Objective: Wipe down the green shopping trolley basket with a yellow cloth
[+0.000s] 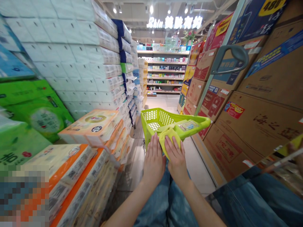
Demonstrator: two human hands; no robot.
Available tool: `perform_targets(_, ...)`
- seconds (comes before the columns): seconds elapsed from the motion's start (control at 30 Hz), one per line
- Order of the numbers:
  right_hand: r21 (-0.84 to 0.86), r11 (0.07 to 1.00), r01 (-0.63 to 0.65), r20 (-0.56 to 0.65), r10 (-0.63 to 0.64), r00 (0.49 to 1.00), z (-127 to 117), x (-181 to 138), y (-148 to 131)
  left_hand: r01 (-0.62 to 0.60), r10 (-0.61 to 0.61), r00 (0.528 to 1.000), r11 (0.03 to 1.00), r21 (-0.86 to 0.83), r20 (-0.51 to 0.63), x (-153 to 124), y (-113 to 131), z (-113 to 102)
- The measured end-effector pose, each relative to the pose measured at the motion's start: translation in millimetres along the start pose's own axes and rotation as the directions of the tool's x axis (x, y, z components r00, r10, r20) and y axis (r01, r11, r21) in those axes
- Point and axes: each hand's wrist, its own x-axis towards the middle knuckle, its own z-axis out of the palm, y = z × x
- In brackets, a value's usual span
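In front of me stands a lime-green plastic shopping cart [181, 118] with perforated basket walls and a label [188, 125] on its near edge. A yellow cloth [168, 135] lies bunched against this near edge. My right hand [176, 157] presses the cloth there, fingers laid over it, thumb side hidden. Beside it, my left hand [153, 156] rests with fairly straight fingers against the cart's near left corner, just left of the cloth. Nothing shows in the left hand, though its palm is hidden.
Stacked tissue packs [71, 60] rise on the left, with lower orange-and-white packs [92, 124] close to my left arm. Cardboard cartons [258, 126] line the right side, where a grey handle [230, 60] sticks out. A tiled aisle [163, 100] leads to filled shelves [164, 67].
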Motion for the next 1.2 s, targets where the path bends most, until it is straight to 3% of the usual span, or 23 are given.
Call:
perform_targets(0.07,-0.006,1.000,0.000,-0.063,-0.001,0.998,3,-1,16,-0.010,0.010,1.000,1.000,0.004,0.003,0,-1,-1)
perform_targets(0.13,-0.008,0.997,-0.079,-0.154,0.077,0.985,7,-1,30,-0.015,0.015,1.000,1.000,0.008,0.009,1,0,-2)
perform_targets(0.23,0.030,0.979,-0.200,-0.205,0.202,0.958,12,-3,25,-0.001,0.001,1.000,1.000,0.018,0.005,1,2,-2)
perform_targets(0.33,0.046,0.995,-0.084,-0.133,0.089,0.987,17,-9,4,0.001,-0.001,1.000,1.000,0.022,-0.014,0,3,0)
perform_targets(0.43,0.002,1.000,0.018,-0.114,-0.018,0.993,20,-14,6,-0.015,0.015,1.000,1.000,0.015,-0.011,0,0,0)
perform_targets(0.57,-0.019,0.985,-0.173,-0.234,0.164,0.958,21,-12,31,-0.017,0.017,1.000,1.000,0.003,0.007,1,-1,-1)
perform_targets(0.63,0.012,0.973,-0.229,-0.239,0.225,0.944,22,-13,30,-0.006,0.006,1.000,1.000,0.004,0.002,1,1,-1)
perform_targets(0.83,-0.026,1.000,-0.005,-0.112,0.003,0.994,22,-16,14,0.009,-0.009,1.000,1.000,-0.007,-0.010,1,2,1)
perform_targets(1.03,0.034,0.966,-0.257,-0.256,0.257,0.932,23,-14,35,-0.007,0.007,1.000,1.000,-0.007,-0.001,1,2,-3)
perform_targets(1.1,0.045,0.979,-0.199,-0.200,0.204,0.958,26,-19,27,0.007,-0.007,1.000,1.000,-0.002,-0.009,1,3,-2)
perform_targets(1.2,0.010,1.000,0.007,-0.126,-0.006,0.992,30,-24,20,0.018,-0.018,1.000,1.000,0.006,-0.010,1,3,0)
